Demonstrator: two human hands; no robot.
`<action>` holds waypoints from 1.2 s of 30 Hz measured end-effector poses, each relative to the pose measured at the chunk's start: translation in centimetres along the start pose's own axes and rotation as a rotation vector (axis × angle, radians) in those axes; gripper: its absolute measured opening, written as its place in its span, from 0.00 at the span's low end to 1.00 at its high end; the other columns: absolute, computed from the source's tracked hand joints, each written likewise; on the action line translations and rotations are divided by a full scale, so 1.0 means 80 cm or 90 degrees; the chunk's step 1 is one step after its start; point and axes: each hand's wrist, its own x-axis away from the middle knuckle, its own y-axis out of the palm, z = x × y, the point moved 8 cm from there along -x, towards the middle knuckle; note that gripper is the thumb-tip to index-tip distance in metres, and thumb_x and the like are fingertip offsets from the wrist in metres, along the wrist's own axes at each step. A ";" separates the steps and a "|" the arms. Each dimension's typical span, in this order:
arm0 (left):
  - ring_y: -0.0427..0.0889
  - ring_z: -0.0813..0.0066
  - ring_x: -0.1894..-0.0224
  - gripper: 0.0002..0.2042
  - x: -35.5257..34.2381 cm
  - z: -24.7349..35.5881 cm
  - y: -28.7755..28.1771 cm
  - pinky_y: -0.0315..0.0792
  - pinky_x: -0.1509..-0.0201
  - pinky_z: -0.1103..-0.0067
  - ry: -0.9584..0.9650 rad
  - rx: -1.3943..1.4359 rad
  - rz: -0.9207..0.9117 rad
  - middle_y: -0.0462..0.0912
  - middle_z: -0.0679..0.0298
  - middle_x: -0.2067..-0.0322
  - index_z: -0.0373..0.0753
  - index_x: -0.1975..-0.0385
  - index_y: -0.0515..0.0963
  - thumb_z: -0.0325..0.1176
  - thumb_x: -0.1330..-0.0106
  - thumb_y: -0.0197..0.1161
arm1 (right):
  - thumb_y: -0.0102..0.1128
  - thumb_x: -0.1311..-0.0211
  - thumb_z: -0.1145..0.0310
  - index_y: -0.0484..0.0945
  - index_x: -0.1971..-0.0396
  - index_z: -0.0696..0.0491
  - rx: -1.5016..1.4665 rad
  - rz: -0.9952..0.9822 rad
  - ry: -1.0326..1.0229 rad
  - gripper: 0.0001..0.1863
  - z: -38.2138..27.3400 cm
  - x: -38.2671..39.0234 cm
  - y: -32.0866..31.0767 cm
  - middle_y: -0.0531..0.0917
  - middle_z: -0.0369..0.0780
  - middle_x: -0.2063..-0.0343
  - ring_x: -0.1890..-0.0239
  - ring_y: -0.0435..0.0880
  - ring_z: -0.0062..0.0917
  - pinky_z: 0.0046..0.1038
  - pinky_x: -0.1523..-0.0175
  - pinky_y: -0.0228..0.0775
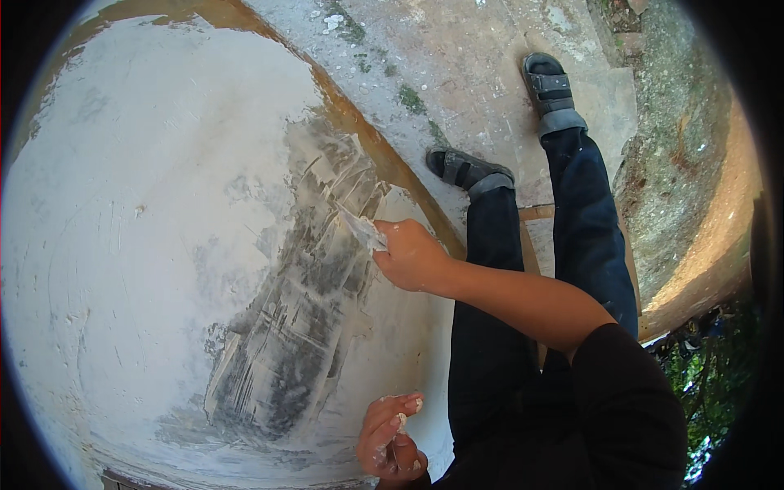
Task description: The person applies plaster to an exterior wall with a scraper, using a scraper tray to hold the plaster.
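Note:
My right hand (412,256) is closed around a putty knife (359,227), its blade coated in pale paste and pointing to the upper left. The blade touches or nearly touches a dark grey, streaked patch (282,359) on a large white plastered surface (155,204). Smears of whitish paste cross this patch, thicker around the blade. Lower down, near the body, my left hand (390,441) is loosely curled with its fingers apart. White paste sticks to its fingertips, and I see no tool in it.
A brown strip (367,139) borders the white surface. Beyond it lies a paint-spattered concrete floor (474,73), where my sandalled feet (472,170) stand apart. Wooden bars (536,212) show between and beside my legs. Rough ground (678,171) and greenery (719,392) are to the right.

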 end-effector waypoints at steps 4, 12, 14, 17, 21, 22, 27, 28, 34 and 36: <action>0.79 0.56 0.71 0.17 -0.003 -0.009 0.011 0.76 0.65 0.65 -0.012 0.006 -0.003 0.78 0.47 0.71 0.31 0.54 0.70 0.24 0.43 0.43 | 0.54 0.50 0.71 0.76 0.70 0.65 0.104 0.039 0.033 0.11 0.041 -0.041 0.027 0.80 0.54 0.76 0.71 0.81 0.48 0.40 0.61 0.73; 0.81 0.55 0.71 0.17 -0.012 -0.007 0.002 0.75 0.65 0.65 0.009 0.009 0.019 0.79 0.48 0.71 0.31 0.55 0.69 0.23 0.44 0.44 | 0.56 0.51 0.71 0.75 0.69 0.65 0.013 -0.098 -0.062 0.12 -0.074 0.000 0.087 0.78 0.55 0.80 0.73 0.80 0.48 0.41 0.63 0.73; 0.82 0.55 0.71 0.16 -0.019 -0.010 0.003 0.74 0.64 0.65 0.006 0.017 0.043 0.80 0.48 0.70 0.32 0.56 0.69 0.22 0.45 0.44 | 0.56 0.51 0.71 0.74 0.70 0.65 0.008 -0.117 -0.084 0.12 -0.082 0.014 0.083 0.78 0.55 0.80 0.73 0.80 0.48 0.40 0.63 0.73; 0.82 0.55 0.72 0.16 -0.039 0.002 -0.010 0.75 0.66 0.65 0.059 0.022 0.144 0.79 0.48 0.71 0.32 0.55 0.69 0.25 0.44 0.44 | 0.56 0.51 0.71 0.74 0.70 0.66 -0.032 -0.127 -0.120 0.12 -0.088 0.028 0.064 0.78 0.55 0.80 0.72 0.80 0.48 0.40 0.62 0.72; 0.81 0.54 0.72 0.17 -0.054 -0.003 -0.001 0.76 0.67 0.65 0.095 0.012 0.140 0.78 0.47 0.71 0.31 0.54 0.68 0.27 0.43 0.44 | 0.55 0.51 0.71 0.74 0.66 0.65 -0.031 0.002 -0.029 0.14 -0.023 0.011 0.002 0.78 0.56 0.79 0.71 0.79 0.50 0.41 0.62 0.71; 0.81 0.54 0.72 0.17 -0.057 -0.001 -0.010 0.76 0.67 0.64 0.107 -0.022 0.140 0.78 0.46 0.70 0.30 0.54 0.68 0.28 0.43 0.44 | 0.55 0.50 0.70 0.75 0.65 0.65 -0.020 0.023 -0.024 0.15 -0.014 -0.004 0.001 0.78 0.56 0.79 0.71 0.79 0.51 0.41 0.62 0.72; 0.79 0.53 0.64 0.21 -0.069 -0.032 -0.012 0.76 0.58 0.67 0.083 -0.024 0.141 0.77 0.44 0.63 0.25 0.50 0.67 0.32 0.41 0.43 | 0.54 0.51 0.71 0.75 0.66 0.64 0.059 0.024 0.009 0.14 0.016 -0.047 0.034 0.79 0.55 0.78 0.71 0.80 0.49 0.41 0.62 0.73; 0.80 0.53 0.64 0.21 -0.070 -0.031 -0.013 0.76 0.58 0.67 0.084 -0.031 0.146 0.77 0.44 0.63 0.25 0.50 0.67 0.32 0.41 0.43 | 0.54 0.51 0.72 0.75 0.66 0.64 0.061 -0.014 0.002 0.13 0.006 -0.045 0.048 0.79 0.55 0.78 0.71 0.80 0.49 0.41 0.62 0.73; 0.80 0.53 0.65 0.20 -0.056 -0.024 -0.027 0.76 0.58 0.68 0.101 -0.009 0.175 0.77 0.45 0.64 0.26 0.52 0.68 0.31 0.41 0.43 | 0.55 0.51 0.70 0.76 0.69 0.65 -0.022 -0.089 -0.061 0.13 -0.079 0.005 0.073 0.79 0.54 0.78 0.71 0.80 0.49 0.41 0.61 0.73; 0.80 0.53 0.65 0.20 -0.051 -0.021 -0.033 0.76 0.59 0.67 0.096 -0.005 0.190 0.77 0.46 0.64 0.26 0.52 0.68 0.31 0.42 0.43 | 0.55 0.51 0.70 0.76 0.69 0.65 -0.025 -0.104 -0.081 0.13 -0.095 0.019 0.068 0.79 0.54 0.78 0.71 0.80 0.49 0.41 0.62 0.73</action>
